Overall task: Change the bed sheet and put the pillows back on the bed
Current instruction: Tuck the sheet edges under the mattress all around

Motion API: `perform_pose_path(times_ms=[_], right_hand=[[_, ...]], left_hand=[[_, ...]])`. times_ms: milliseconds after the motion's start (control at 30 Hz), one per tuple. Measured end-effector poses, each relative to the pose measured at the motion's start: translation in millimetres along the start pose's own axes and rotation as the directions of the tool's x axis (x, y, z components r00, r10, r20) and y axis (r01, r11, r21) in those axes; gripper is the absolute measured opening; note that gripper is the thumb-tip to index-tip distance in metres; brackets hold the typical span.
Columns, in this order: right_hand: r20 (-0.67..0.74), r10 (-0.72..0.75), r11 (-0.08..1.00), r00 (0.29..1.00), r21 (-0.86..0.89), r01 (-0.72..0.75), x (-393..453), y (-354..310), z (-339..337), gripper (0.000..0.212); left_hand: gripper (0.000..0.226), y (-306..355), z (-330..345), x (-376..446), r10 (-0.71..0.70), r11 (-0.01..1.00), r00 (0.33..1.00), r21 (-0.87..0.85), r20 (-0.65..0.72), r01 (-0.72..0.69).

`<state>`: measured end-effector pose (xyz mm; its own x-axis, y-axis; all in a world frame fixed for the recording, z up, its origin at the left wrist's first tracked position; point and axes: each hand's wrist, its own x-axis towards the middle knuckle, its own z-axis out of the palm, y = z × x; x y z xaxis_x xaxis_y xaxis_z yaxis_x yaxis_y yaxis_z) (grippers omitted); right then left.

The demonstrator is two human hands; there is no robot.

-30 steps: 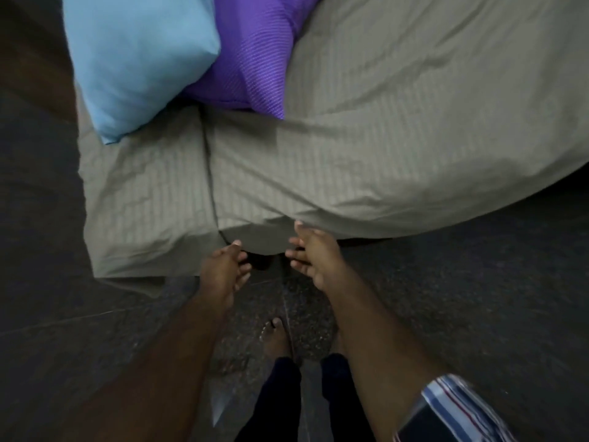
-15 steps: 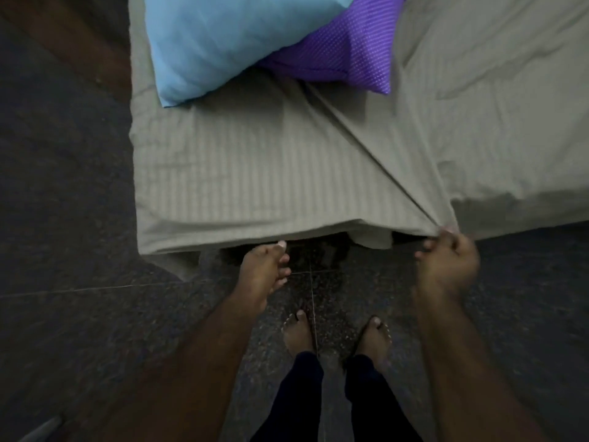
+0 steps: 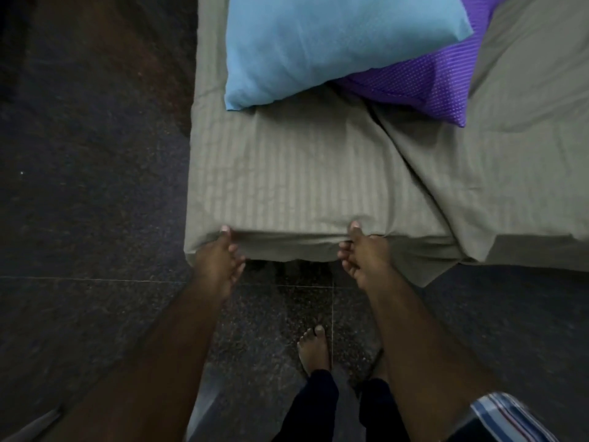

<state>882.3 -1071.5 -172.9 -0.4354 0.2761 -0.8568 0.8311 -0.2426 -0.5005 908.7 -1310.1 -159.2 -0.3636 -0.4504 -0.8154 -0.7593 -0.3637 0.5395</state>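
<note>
A grey-green striped bed sheet covers the mattress, and its near edge hangs over the side. My left hand is at the near left corner, thumb on the top edge, fingers spread against the hanging fold. My right hand is further right on the same edge, thumb on top and fingers loose against the side. A light blue pillow lies at the head, partly over a purple dotted pillow. A diagonal crease runs from the purple pillow towards a loose flap right of my right hand.
Dark speckled tile floor runs along the left of the bed and under me. My bare foot and dark trouser legs are below the bed's edge. A striped sleeve shows at the bottom right.
My right hand has let go of the sheet fold and moved left onto the mattress edge. My left hand has risen to the corner. The view has shifted left.
</note>
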Motion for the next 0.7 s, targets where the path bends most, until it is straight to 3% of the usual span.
perform_pose_path(times_ms=[67, 233, 333, 467, 533, 700], right_hand=[[-0.024, -0.102, 0.992, 0.994, -0.079, 0.100, -12, 10, -8, 0.029], [-0.009, -0.327, 0.934, 0.945, -0.156, 0.321, -58, 41, -20, 0.037], [0.100, -0.230, 0.940, 0.968, -0.233, 0.248, -68, 57, -11, 0.023], [0.239, -0.113, 0.927, 0.964, -0.325, 0.189, -80, 73, -4, 0.011], [0.288, -0.098, 0.918, 0.953, -0.343, 0.198, -92, 81, 3, 0.011], [0.367, -0.141, 0.887, 0.920, -0.365, 0.281, -108, 108, 35, 0.007]], left_hand=[[0.031, 5, 6, 5, 0.009, 0.999, 0.999, -0.031, 0.034, -0.008], [0.031, -27, -24, -19, 0.222, 0.974, 0.963, -0.020, -0.153, -0.228], [0.030, -30, -43, -20, 0.210, 0.977, 0.956, 0.018, -0.207, -0.211], [0.013, -24, -67, -14, 0.191, 0.963, 0.973, 0.219, -0.132, -0.159], [0.011, -30, -82, -14, 0.255, 0.917, 0.959, 0.345, -0.120, -0.200], [0.014, -34, -105, -7, 0.343, 0.858, 0.930, 0.446, -0.130, -0.254]])
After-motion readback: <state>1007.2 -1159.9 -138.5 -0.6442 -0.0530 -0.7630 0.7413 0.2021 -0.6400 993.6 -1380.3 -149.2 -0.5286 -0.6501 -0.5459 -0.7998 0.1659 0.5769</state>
